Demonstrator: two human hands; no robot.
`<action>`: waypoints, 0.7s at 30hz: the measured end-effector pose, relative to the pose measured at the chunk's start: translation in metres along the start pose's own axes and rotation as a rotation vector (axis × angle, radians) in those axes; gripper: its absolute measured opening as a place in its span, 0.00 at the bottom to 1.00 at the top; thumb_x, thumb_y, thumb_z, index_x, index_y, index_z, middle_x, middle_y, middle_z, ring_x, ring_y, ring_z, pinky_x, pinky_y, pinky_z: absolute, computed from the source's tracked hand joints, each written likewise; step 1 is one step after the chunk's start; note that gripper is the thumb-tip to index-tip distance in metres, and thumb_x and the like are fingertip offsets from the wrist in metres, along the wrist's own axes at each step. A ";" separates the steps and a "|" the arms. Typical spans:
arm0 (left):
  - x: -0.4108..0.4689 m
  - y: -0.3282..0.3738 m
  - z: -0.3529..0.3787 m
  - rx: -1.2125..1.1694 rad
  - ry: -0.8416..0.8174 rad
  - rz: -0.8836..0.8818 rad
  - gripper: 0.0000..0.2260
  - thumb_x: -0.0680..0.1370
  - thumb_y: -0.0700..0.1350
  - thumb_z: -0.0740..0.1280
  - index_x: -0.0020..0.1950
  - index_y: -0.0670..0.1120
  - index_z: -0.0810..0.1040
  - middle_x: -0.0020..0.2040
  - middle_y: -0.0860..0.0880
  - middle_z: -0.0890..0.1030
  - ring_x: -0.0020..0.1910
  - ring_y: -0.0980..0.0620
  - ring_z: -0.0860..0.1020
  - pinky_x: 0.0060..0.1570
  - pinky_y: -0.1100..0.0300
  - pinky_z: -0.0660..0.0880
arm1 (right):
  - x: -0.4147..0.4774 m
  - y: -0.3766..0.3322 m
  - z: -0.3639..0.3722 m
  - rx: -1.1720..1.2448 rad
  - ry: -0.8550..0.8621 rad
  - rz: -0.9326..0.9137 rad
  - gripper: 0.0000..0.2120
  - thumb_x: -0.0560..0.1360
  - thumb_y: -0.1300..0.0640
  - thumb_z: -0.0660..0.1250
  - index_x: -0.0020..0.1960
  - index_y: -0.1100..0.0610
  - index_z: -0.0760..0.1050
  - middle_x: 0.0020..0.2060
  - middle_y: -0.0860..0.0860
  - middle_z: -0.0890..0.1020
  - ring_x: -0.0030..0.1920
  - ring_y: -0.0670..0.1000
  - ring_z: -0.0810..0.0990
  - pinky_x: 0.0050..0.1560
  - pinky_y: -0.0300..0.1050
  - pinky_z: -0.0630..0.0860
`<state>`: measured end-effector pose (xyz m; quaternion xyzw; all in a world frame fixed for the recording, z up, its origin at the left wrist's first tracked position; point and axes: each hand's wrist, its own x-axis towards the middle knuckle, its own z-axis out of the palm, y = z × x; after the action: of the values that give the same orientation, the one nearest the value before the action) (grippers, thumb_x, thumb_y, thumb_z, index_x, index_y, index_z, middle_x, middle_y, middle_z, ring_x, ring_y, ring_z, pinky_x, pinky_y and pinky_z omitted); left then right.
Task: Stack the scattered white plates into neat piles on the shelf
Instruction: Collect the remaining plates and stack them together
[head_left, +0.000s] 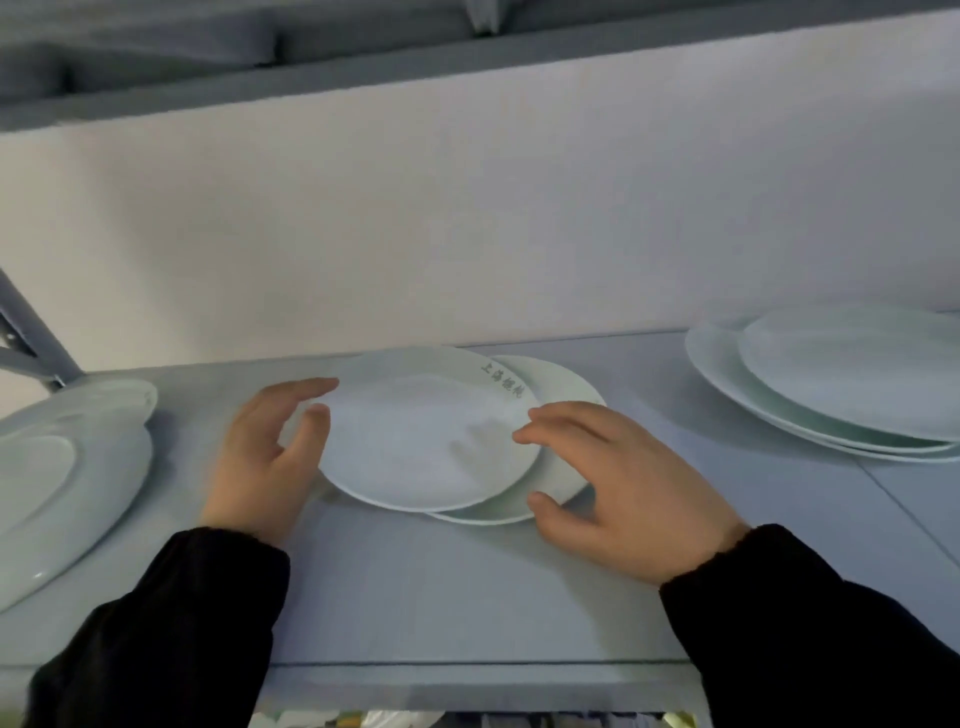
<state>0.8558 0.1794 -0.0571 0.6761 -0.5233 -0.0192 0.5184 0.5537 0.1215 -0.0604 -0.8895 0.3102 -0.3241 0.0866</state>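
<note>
So two white plates are sitting in the middle of the frame on the grey shelf (467, 582). The top plate (421, 441) is lying flat but shifted left and forward of the lower plate (566, 395), so the lower one is peeking out along the right and bottom edge. Grey lettering (501, 382) is showing on the top plate's far rim.

The left hand (265, 457) is curling round the top plate's left rim, thumb lying on the face, index finger arching over the back edge. The right hand (623, 483) is hanging at the right side, fingers loosely bent with the tips at the top plate's rim and the thumb down by the lower plate's front edge. It's blurry there, so I can't tell if it's actually gripping anything.

Overlapping plates (62, 478) are lying at the left edge of the frame, and another untidy pile (831, 379) is sitting at the right, both well apart from the middle pair. Black sleeves (171, 623) are covering both wrists.
</note>
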 end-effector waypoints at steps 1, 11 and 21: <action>0.000 0.000 0.001 0.007 0.010 -0.004 0.13 0.74 0.49 0.60 0.53 0.61 0.80 0.55 0.64 0.78 0.56 0.64 0.74 0.45 0.78 0.66 | -0.001 0.000 -0.001 -0.003 -0.005 -0.007 0.23 0.71 0.42 0.63 0.64 0.47 0.75 0.64 0.45 0.75 0.66 0.45 0.72 0.64 0.42 0.70; -0.003 0.003 -0.005 0.056 0.044 0.016 0.12 0.76 0.51 0.60 0.55 0.62 0.79 0.54 0.67 0.76 0.59 0.58 0.73 0.54 0.68 0.67 | 0.002 -0.010 0.000 0.003 -0.040 -0.009 0.25 0.71 0.40 0.61 0.65 0.46 0.74 0.65 0.43 0.73 0.67 0.42 0.68 0.66 0.39 0.67; -0.010 -0.021 -0.044 0.185 -0.094 0.160 0.18 0.76 0.53 0.60 0.65 0.54 0.77 0.62 0.56 0.76 0.64 0.55 0.68 0.59 0.72 0.60 | 0.022 -0.077 0.043 0.034 0.000 -0.022 0.23 0.72 0.45 0.63 0.67 0.46 0.71 0.67 0.42 0.72 0.69 0.41 0.67 0.67 0.30 0.58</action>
<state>0.8911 0.2153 -0.0573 0.6754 -0.5986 0.0389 0.4288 0.6318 0.1671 -0.0555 -0.8914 0.2946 -0.3303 0.0981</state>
